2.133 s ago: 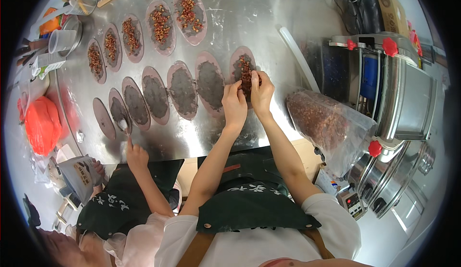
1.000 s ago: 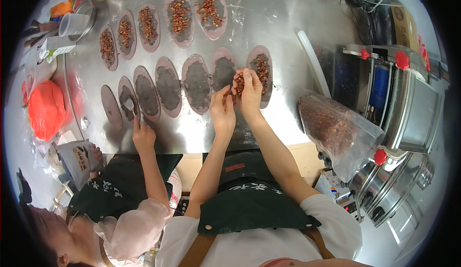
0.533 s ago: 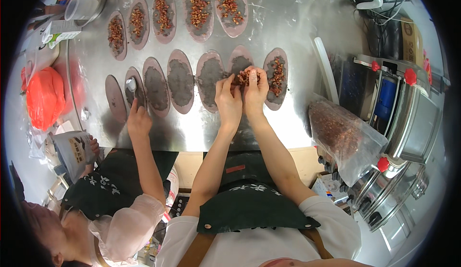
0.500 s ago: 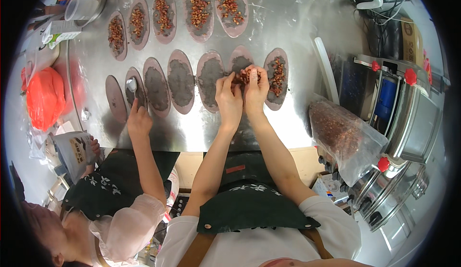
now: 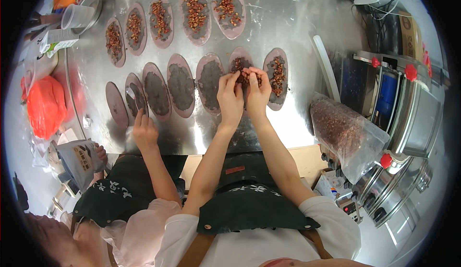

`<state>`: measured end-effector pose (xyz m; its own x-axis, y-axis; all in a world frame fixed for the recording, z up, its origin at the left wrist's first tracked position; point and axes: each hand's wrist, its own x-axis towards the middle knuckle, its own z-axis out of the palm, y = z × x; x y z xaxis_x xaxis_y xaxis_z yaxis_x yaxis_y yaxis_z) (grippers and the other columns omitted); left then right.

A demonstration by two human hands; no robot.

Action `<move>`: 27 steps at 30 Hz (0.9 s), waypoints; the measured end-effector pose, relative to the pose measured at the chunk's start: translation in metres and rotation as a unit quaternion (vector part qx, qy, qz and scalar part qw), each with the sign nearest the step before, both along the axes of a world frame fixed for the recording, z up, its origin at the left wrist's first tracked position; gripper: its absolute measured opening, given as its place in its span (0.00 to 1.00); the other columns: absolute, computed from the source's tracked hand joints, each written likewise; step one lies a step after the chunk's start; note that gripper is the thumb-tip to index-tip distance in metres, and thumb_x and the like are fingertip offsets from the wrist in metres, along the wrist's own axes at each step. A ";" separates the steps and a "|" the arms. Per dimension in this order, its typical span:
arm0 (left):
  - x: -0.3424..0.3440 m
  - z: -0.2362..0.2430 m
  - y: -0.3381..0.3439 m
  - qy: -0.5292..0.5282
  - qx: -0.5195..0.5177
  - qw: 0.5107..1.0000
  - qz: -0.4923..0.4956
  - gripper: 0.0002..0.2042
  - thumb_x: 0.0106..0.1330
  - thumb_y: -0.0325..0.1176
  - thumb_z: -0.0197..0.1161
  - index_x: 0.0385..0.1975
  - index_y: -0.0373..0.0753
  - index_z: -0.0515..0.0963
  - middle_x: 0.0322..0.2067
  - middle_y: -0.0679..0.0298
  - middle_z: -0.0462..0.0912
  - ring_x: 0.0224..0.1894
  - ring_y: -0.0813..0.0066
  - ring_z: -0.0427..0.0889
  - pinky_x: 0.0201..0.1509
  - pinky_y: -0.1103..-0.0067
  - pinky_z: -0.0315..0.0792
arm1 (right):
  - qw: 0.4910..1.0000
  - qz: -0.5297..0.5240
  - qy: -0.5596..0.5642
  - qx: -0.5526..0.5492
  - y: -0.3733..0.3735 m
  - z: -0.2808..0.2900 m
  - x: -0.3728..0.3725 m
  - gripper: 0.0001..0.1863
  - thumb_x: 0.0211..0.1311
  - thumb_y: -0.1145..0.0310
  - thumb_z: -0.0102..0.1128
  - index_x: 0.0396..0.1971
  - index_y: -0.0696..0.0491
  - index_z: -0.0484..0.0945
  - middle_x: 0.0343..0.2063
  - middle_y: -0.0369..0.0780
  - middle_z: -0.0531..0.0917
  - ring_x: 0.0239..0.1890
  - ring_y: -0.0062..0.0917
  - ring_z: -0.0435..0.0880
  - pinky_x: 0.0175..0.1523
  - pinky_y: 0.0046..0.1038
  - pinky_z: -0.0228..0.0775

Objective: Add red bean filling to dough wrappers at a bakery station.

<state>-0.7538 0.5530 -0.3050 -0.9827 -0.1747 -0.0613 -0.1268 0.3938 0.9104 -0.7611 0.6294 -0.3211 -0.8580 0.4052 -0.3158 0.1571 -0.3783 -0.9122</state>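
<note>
Both of my hands are over a pink oval of dough (image 5: 239, 52) spread with grey paste, in the near row. My left hand (image 5: 231, 101) has its fingers curled together at chopped red-brown pieces, which look like nuts or dried fruit. My right hand (image 5: 258, 99) is cupped around a small heap of these chopped pieces (image 5: 245, 79). Some pieces lie on the oval's far part, and my fingers hide its middle. Just right lies an oval topped with the same pieces (image 5: 276, 77). On the left is an oval with grey paste only (image 5: 210, 84).
A co-worker's hand (image 5: 145, 131) holds a spoon (image 5: 131, 93) over a paste-covered oval; their other hand holds a pouch (image 5: 79, 159). Several topped ovals (image 5: 196, 15) form the far row. A clear bag of chopped pieces (image 5: 341, 132) and a steel machine (image 5: 410, 118) stand right.
Chopped pieces now show on the far part of the oval under my hands, bare paste before. My hands have barely moved. The co-worker's spoon hand has shifted nearer and slightly right.
</note>
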 end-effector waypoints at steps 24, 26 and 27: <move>0.054 -0.009 0.005 -0.026 -0.014 0.997 0.076 0.17 0.62 0.16 0.57 0.50 0.35 0.78 0.44 0.57 0.76 0.39 0.70 0.81 0.39 0.78 0.78 | 0.951 -0.073 0.019 -0.299 0.024 0.006 0.045 0.06 0.70 0.77 0.51 0.43 0.60 0.75 0.39 0.42 0.79 0.49 0.32 0.78 0.61 0.34 0.70; 0.051 -0.002 0.007 -0.018 -0.026 0.997 0.072 0.16 0.63 0.16 0.56 0.49 0.36 0.78 0.44 0.58 0.76 0.39 0.70 0.81 0.38 0.79 0.79 | 0.953 -0.078 0.025 -0.292 0.040 0.015 0.044 0.06 0.70 0.77 0.51 0.43 0.60 0.74 0.39 0.42 0.79 0.49 0.32 0.78 0.61 0.34 0.70; 0.048 0.003 0.010 -0.017 -0.024 0.997 0.069 0.16 0.63 0.16 0.56 0.49 0.36 0.78 0.44 0.58 0.76 0.39 0.70 0.81 0.38 0.79 0.79 | 0.954 -0.082 0.030 -0.286 0.049 0.019 0.044 0.06 0.70 0.77 0.50 0.43 0.60 0.74 0.39 0.42 0.78 0.49 0.31 0.78 0.61 0.34 0.71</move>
